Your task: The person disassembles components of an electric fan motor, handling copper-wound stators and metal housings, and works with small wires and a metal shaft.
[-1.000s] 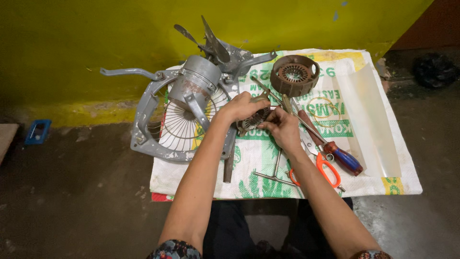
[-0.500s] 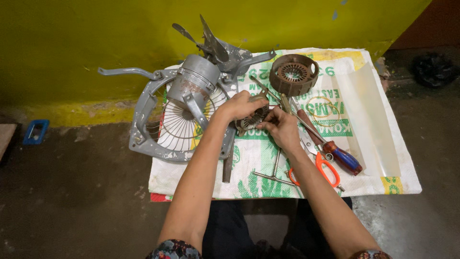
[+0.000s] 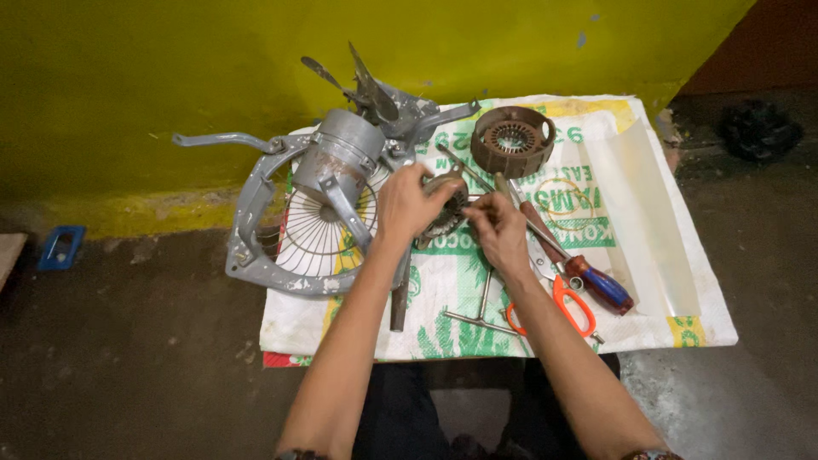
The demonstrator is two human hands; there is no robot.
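My left hand [image 3: 411,200] grips a small round motor part [image 3: 446,209], dark with metal laminations, just above a white printed sack [image 3: 630,281] spread on the floor. My right hand [image 3: 498,228] pinches at the right side of that same part with fingertips together. Whether it holds something thin there I cannot tell. Both forearms reach in from the bottom of the view.
A grey fan frame with wire guard [image 3: 294,230] and motor housing [image 3: 341,158] lies left of the hands. A brown round stator shell [image 3: 512,140] sits behind. Screwdrivers [image 3: 588,273], orange-handled scissors [image 3: 569,308], a T-shaped wrench [image 3: 479,307] lie right. Yellow wall behind.
My hands stay on the motor part with only small finger shifts. The view has drifted slightly.
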